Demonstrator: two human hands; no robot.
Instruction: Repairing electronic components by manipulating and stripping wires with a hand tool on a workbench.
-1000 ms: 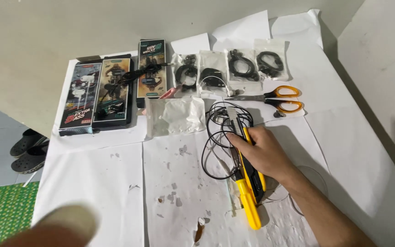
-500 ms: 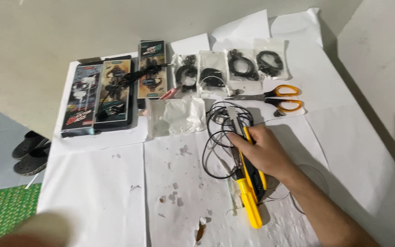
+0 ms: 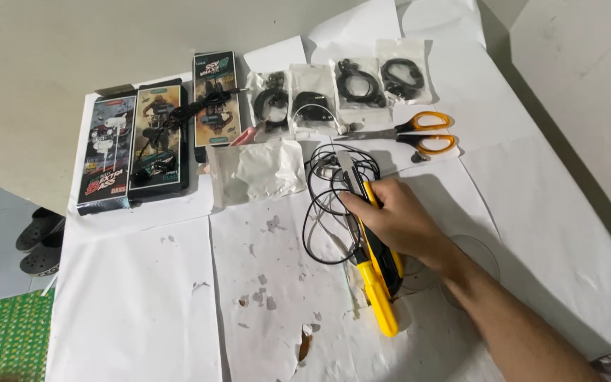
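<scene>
Right hand [image 3: 399, 221] is wrapped around a yellow-and-black utility knife [image 3: 376, 272], blade end pointing away from the person and lying over a loose coil of black earphone cable [image 3: 330, 205]. The knife's yellow tail sticks out toward the near edge, resting on the white paper [image 3: 136, 304] that covers the desk (paper is torn and flecked just left of the knife). Forefinger runs along the top of the knife body. Left hand is not in view.

Just left of the cable: a crumpled clear plastic bag [image 3: 256, 170]. Beyond it, a row of small clear bags holding black earphones [image 3: 341, 88]. Orange-handled scissors [image 3: 419, 133] lie to the right of that row, near the hand but apart from it. Far left: three dark retail boxes [image 3: 153, 138], side by side, one with a black cable draped over it. Dark sandals [image 3: 37, 240] on the floor off the desk's left edge.
</scene>
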